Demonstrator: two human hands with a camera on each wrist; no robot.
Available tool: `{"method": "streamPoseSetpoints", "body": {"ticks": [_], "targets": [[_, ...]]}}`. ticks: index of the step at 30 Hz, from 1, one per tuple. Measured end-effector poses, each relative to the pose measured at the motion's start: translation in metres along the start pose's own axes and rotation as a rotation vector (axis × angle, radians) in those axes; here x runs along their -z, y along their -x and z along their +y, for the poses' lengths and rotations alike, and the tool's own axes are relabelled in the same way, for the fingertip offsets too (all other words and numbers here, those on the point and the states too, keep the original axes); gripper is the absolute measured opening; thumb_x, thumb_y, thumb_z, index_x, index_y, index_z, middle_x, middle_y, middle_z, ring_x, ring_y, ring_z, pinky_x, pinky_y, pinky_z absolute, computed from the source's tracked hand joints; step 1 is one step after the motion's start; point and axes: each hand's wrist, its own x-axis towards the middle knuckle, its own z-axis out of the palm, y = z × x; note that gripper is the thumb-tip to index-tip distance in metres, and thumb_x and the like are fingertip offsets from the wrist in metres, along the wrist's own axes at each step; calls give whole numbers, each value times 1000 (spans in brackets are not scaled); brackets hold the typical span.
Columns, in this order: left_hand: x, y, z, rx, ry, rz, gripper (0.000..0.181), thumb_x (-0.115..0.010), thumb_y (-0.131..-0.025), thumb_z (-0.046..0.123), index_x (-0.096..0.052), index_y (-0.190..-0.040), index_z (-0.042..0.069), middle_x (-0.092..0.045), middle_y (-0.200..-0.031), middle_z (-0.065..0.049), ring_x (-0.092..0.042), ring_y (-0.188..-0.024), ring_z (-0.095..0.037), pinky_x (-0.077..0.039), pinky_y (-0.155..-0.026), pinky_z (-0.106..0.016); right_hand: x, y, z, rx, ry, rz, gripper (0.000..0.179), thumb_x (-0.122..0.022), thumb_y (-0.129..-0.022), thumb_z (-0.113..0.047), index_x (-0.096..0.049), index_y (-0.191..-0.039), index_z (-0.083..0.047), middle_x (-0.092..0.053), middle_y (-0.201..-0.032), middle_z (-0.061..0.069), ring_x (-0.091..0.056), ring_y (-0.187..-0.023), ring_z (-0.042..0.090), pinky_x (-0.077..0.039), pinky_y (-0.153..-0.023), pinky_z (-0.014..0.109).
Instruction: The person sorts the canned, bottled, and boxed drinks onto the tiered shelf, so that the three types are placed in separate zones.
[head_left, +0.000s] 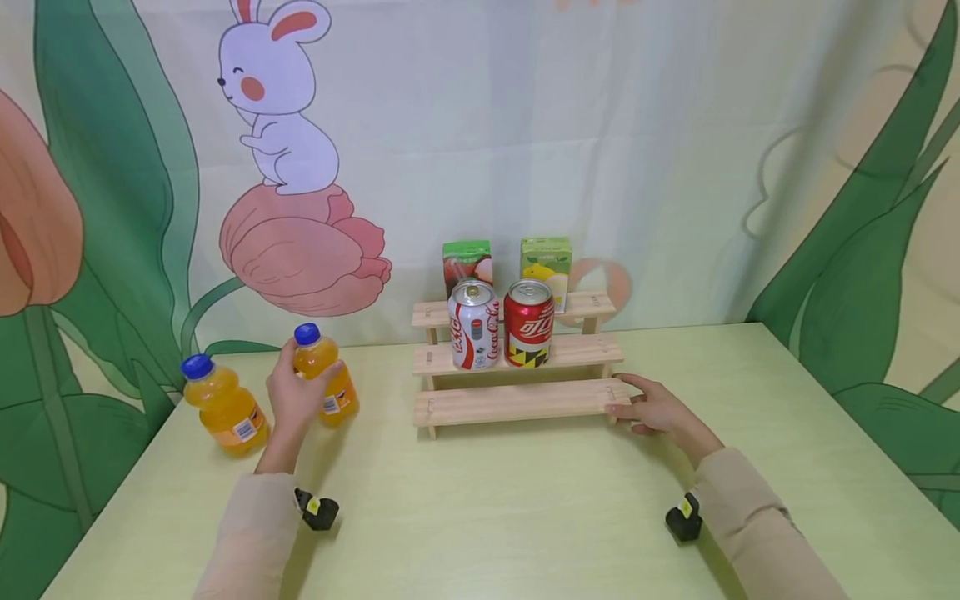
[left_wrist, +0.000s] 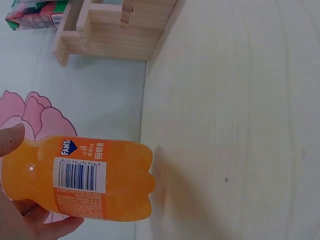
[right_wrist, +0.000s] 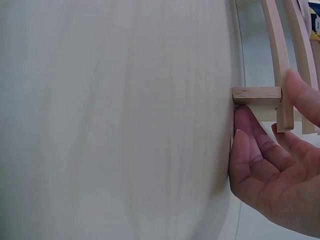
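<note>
My left hand (head_left: 294, 392) grips an orange Fanta bottle (head_left: 339, 392) with a blue cap around its upper part. In the left wrist view the bottle (left_wrist: 125, 175) shows its barcode label, its base close to the table. A second orange soda bottle (head_left: 232, 417) stands just left of that hand. At the right end of a three-step wooden rack (head_left: 517, 402), my right hand (head_left: 652, 406) holds the lowest step. Its thumb (right_wrist: 302, 95) lies on the board while the other fingers curl beneath, beside the rack's leg (right_wrist: 256, 94).
On the middle step stand a white Coca-Cola can (head_left: 474, 329) and a red can (head_left: 528, 329). Two juice cartons, one with a red-and-green front (head_left: 467, 258) and one yellow-green (head_left: 546, 254), are on the top step. A printed curtain (head_left: 637, 150) hangs behind the table (head_left: 510, 517).
</note>
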Motion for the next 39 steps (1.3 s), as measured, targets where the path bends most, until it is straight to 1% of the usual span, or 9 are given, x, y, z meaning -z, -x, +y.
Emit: {"method": "streamPoseSetpoints", "body": {"ticks": [6, 12, 16, 22, 27, 34, 39], "targets": [[1, 4, 9, -20, 4, 7, 72, -67, -83, 25, -28, -142, 13, -41, -137, -13, -38, -124, -33, -33, -101, -49, -1, -1, 1, 5, -7, -4, 77, -66, -84, -23, -21, -142, -2, -58, -101, 12, -54, -71, 13, -46, -56, 24], [3, 10, 19, -43, -1, -4, 72, -67, -83, 25, -29, -142, 12, -42, -136, -14, -38, -124, -32, -32, -101, -50, -2, 1, 0, 5, -3, -5, 76, -65, -85, -23, -20, -143, -2, -57, -100, 12, -52, -69, 12, -45, -54, 23], [3, 14, 22, -71, -9, -4, 71, -68, -83, 24, -30, -141, 11, -43, -135, -14, -38, -123, -33, -32, -100, -51, -3, 2, -1, 7, 3, -3, 76, -65, -85, -22, -20, -143, -2, -56, -102, 13, -52, -70, 12, -45, -55, 24], [3, 20, 27, -112, 7, -1, 68, -69, -82, 20, -34, -139, 10, -46, -132, -15, -40, -120, -33, -34, -99, -52, -2, 2, -1, 9, 14, 0, 76, -65, -85, -23, -20, -143, -2, -56, -104, 15, -52, -71, 13, -45, -56, 25], [3, 24, 31, -122, 12, -10, 67, -69, -81, 20, -35, -139, 10, -47, -130, -15, -41, -119, -33, -35, -97, -53, -2, 2, -1, 7, 13, -1, 76, -65, -85, -23, -20, -143, -2, -57, -103, 13, -53, -71, 13, -46, -57, 25], [2, 30, 36, -189, 26, -2, 65, -72, -79, 20, -41, -135, 9, -52, -124, -15, -45, -114, -32, -37, -95, -52, -2, 2, -2, 10, 15, 3, 75, -65, -85, -22, -21, -143, -2, -58, -103, 14, -55, -72, 12, -47, -55, 25], [1, 34, 40, -209, 24, -9, 64, -73, -78, 20, -43, -133, 8, -54, -122, -15, -46, -112, -32, -37, -95, -52, -2, 2, -2, 8, 9, 2, 76, -65, -85, -22, -20, -143, -2, -58, -105, 15, -55, -73, 12, -47, -55, 24]]}}
